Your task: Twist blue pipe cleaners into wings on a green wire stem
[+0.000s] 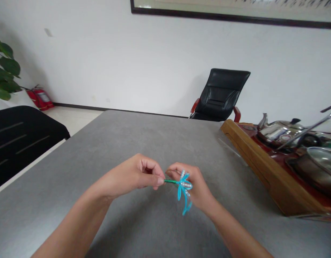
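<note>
The left hand (133, 175) pinches the green stem (170, 181) of a blue pipe-cleaner flower (184, 188) (beaded petals), and the curled right hand (196, 188) holds its head, both above the gray table (106, 143). A kettle (279, 130) sits right of the table.

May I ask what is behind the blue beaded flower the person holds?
The right hand, its fingers partly hidden by the blue beaded flower; below, grey tabletop.

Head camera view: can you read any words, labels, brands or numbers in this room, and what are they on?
Nothing can be read clearly.
Red fire extinguisher: markings too small to read.
Steel kettle: small label too blurred to read.
Framed picture: dark marks cut off at the top, unreadable.
</note>
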The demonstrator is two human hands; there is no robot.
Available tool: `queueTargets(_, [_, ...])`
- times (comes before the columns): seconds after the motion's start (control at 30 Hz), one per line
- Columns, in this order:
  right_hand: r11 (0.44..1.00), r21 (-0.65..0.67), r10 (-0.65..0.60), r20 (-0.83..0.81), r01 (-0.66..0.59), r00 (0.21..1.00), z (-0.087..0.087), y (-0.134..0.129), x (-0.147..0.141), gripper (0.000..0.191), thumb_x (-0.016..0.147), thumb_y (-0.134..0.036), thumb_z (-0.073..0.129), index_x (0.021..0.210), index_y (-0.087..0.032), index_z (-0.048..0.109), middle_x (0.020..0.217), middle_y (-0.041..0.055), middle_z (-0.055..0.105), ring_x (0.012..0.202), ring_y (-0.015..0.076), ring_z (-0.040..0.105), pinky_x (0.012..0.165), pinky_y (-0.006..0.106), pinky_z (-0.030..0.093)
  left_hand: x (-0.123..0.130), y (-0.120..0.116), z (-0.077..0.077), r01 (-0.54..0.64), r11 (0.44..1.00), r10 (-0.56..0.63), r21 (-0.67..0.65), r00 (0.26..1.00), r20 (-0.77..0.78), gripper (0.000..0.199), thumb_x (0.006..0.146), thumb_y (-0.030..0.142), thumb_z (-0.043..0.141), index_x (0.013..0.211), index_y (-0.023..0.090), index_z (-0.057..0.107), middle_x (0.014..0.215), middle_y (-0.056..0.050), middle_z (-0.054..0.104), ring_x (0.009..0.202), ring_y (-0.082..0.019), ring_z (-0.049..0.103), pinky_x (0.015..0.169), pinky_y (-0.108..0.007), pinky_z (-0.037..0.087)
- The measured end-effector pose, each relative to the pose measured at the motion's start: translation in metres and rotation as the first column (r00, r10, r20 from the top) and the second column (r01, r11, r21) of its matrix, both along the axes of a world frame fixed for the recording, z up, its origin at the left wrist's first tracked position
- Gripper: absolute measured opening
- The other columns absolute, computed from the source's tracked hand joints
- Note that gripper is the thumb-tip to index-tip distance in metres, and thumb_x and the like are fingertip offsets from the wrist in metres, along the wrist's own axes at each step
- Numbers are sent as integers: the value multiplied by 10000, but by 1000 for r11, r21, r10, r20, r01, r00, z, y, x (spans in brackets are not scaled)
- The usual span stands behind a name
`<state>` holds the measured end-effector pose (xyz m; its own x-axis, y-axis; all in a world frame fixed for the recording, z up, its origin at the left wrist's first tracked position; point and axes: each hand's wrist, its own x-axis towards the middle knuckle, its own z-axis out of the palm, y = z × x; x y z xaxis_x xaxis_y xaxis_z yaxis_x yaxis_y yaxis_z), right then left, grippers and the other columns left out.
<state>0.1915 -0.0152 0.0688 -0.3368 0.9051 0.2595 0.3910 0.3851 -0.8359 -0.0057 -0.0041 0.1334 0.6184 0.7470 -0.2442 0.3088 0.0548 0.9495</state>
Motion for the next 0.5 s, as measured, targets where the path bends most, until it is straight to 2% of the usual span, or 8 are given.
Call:
queueTargets(0.1, [1000,-22,10,-15,-10,1000,-1,5,2,202,857,-245,529,729,-150,653,586,-26,548,546,93,469,515,191,335,-1,-2,-2,99,995,-98,0,994,-37,117,744,212,589,695,138,664,577,39,528,522,-68,384,500,-192,275])
queueTargets(0.2, [999,4,32,11,-32,999,1,7,5,179,862,-244,549,773,-156,676,623,-20,590,591,98,513,542,191,363,0,-4,-6,150,988,-148,17,985,-85,121,743,191,567,727,148,680,607,28,571,572,-86,462,550,-189,336])
queueTargets(0.33, [997,69,26,69,-31,997,11,4,7,174,870,-238,546,769,-167,668,666,-16,628,627,102,554,594,203,401,2,-6,-11,162,985,-150,55,972,-181,136,726,190,551,716,166,685,607,28,583,575,-96,491,542,-181,350])
queueTargets(0.5, [981,192,-7,172,-26,985,25,-6,6,202,894,-226,507,762,-186,655,676,-25,629,635,95,566,603,205,390,5,-5,-13,162,980,-129,118,961,-246,173,692,159,509,693,166,682,580,36,564,543,-93,464,505,-187,319])
